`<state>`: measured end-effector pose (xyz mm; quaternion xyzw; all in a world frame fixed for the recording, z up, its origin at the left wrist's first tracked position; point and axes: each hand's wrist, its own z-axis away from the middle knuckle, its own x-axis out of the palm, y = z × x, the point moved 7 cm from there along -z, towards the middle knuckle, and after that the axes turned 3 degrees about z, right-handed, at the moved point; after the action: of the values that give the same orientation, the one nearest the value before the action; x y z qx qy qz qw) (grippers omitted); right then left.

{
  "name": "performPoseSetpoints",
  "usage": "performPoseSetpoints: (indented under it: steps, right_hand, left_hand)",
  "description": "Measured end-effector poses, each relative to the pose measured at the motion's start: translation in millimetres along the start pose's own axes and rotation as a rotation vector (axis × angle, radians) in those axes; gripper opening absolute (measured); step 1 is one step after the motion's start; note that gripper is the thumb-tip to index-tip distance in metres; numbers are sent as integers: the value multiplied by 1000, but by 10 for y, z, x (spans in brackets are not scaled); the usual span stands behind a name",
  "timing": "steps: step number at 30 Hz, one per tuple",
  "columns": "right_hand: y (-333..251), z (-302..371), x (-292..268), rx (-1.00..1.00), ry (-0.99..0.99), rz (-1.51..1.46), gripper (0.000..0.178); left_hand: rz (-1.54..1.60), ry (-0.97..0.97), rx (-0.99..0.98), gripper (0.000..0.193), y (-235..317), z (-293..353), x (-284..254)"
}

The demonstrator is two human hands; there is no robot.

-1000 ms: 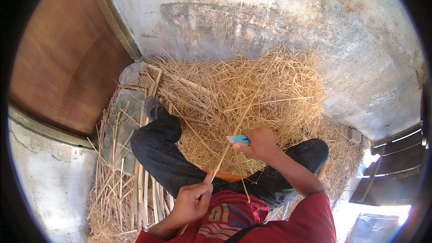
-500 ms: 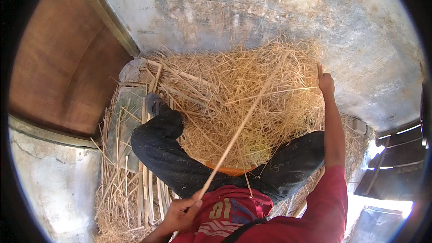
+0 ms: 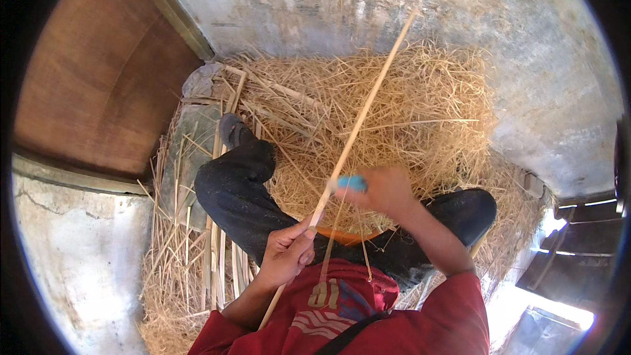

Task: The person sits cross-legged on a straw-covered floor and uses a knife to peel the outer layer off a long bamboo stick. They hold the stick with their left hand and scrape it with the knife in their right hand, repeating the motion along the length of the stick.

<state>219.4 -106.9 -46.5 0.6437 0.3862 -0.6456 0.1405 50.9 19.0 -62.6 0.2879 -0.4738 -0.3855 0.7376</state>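
Observation:
My left hand (image 3: 286, 252) grips the near end of a long thin cane strip (image 3: 365, 106) that slants up and away over a big heap of straw shavings (image 3: 394, 112). Just right of it, my right hand (image 3: 384, 190) is closed on a small tool with a light blue handle (image 3: 351, 183), pressed against the strip. A thin sliver hangs down from the strip below the tool. My legs in dark trousers (image 3: 240, 190) are spread around the heap, and my red shirt fills the bottom of the view.
A bundle of split cane strips (image 3: 210, 250) lies on the floor by my left leg. A brown wooden door (image 3: 98, 72) stands at the left, with a grey concrete wall (image 3: 539, 59) behind the heap. Dark slatted wood (image 3: 578, 250) is at the right.
My right hand, stretched far out along the strip half a second ago, has come back close to my left hand with the blue tool against the strip.

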Motion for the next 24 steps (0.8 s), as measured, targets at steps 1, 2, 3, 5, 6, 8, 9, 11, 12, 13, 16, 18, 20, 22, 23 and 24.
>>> performPoseSetpoints:
  steps: [1, 2, 3, 5, 6, 8, 9, 11, 12, 13, 16, 18, 20, 22, 23, 24]
  right_hand:
    - [109, -49, -45, 85, 38, 37, 65]
    - [123, -47, -55, 94, 28, 19, 65]
    - [124, -71, -63, 95, 18, 0, 65]
    - [-20, -65, -70, 0, -42, -12, 65]
    - [-215, 9, -72, -92, -91, -7, 65]
    - [-183, -76, -112, -71, -90, 14, 65]
    - [44, -239, -158, 44, -46, 19, 65]
    - [288, -250, -125, 174, -23, 22, 65]
    - [316, -289, -101, 173, -27, 13, 65]
    - [333, -324, -95, 171, -31, 4, 65]
    - [-207, -37, 25, -121, -74, -70, 64]
    - [-23, -151, -16, -113, 54, -7, 64]
    - [130, -300, -149, -106, 165, -20, 64]
    - [73, -372, -222, -171, 189, 34, 66]
    - [48, -405, -258, -202, 201, 62, 67]
    - [298, -511, -288, 20, 171, 17, 68]
  left_hand:
    - [-21, -6, 27, 36, 10, -4, 6]
    - [-42, -13, 53, 36, 11, -6, 4]
    - [-60, -13, 87, 36, 16, -10, -2]
    - [-135, 28, 108, 35, -31, 19, -48]
    - [-176, 46, 117, 35, -15, 21, -58]
    - [-251, 41, 160, 35, 85, 55, -6]
    - [-292, 46, 172, 35, 121, 120, 16]
    - [-346, 45, 152, 35, 101, 173, 38]
    - [-378, 44, 161, 35, 130, 158, 43]
    - [-404, 69, 167, 35, 147, 167, 19]
    - [-515, 105, 262, 34, 209, 207, -11]
    - [-649, 72, 443, 32, 323, 240, 85]
    - [-710, 87, 404, 31, 377, 283, 100]
    - [-751, 94, 386, 30, 454, 264, 107]
    - [-757, 93, 369, 30, 463, 266, 102]
    - [-761, 91, 344, 30, 435, 293, 100]
